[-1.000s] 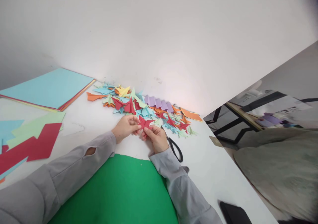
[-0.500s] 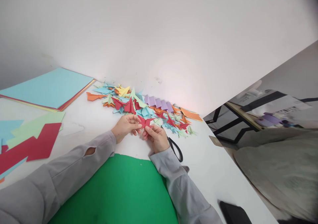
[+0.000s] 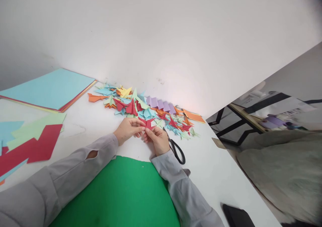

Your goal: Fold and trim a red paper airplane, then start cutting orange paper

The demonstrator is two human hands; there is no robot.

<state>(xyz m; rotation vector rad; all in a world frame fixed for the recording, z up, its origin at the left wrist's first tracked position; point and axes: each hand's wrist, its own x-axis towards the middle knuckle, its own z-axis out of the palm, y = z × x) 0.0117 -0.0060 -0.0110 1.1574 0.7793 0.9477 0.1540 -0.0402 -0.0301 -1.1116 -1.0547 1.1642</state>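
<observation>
Between both hands is a small piece of folded red paper, raised a little above the white table. My left hand pinches its left side with thumb and fingers. On its right and lower side my right hand is closed, thumb on top. The fingertips hide part of the folds. Just beyond lies a heap of small folded paper shapes in red, orange, green, blue and yellow. Scissors with black handles lie beside my right wrist, partly covered.
Large coloured sheets, blue on top, are stacked at the far left. Nearer lie loose cut pieces, one of them red. Pleated purple paper and orange paper sit by the wall. A black flat object rests near the table's right edge.
My left fingers have closed in slightly toward the right hand on the red paper, and its wings look a little less spread. The rest stays in place.
</observation>
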